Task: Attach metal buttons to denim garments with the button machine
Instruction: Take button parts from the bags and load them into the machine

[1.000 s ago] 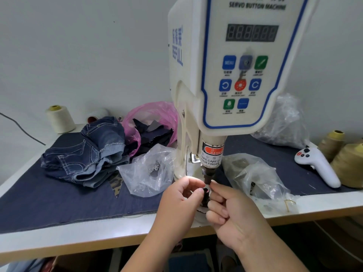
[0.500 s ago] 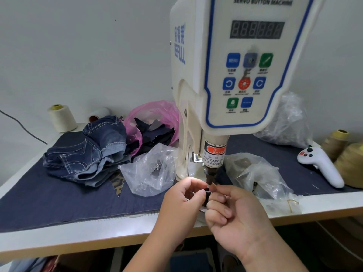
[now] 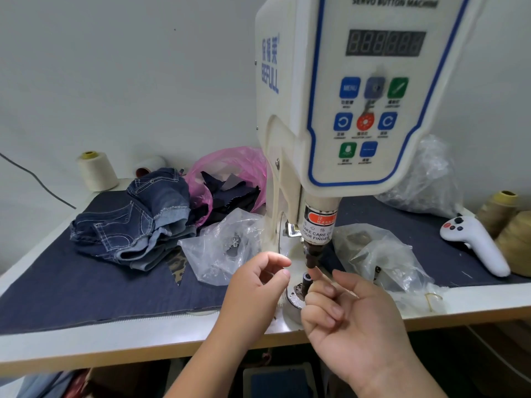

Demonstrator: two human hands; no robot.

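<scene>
Both of your hands were at the lower die post of the button machine, at the front edge of the table. Your left hand hovered just left of the post with its fingers loosely curled and thumb raised; it grasped nothing that could be seen, and a gap lay between it and the post. Your right hand was palm-up just right of the post. Its index fingertip met the top of the post directly under the dark punch, its thumb stood out straight, and the other fingers were curled into the palm. Whether a button lay under that fingertip could not be told.

No denim garment was under the punch. A pile of folded denim garments lay well to the left on the dark blue cloth covering the table. Beside it sat a pink bag of dark fabric scraps. A clear bag holding small metal pieces lay just left of the machine column, and a second clear bag lay just right of it, near your right hand. A third clear bag sat at the back against the wall.

A white handheld controller rested at the right of the cloth, with tan thread cones beside it. A cream thread cone stood at the back left.
</scene>
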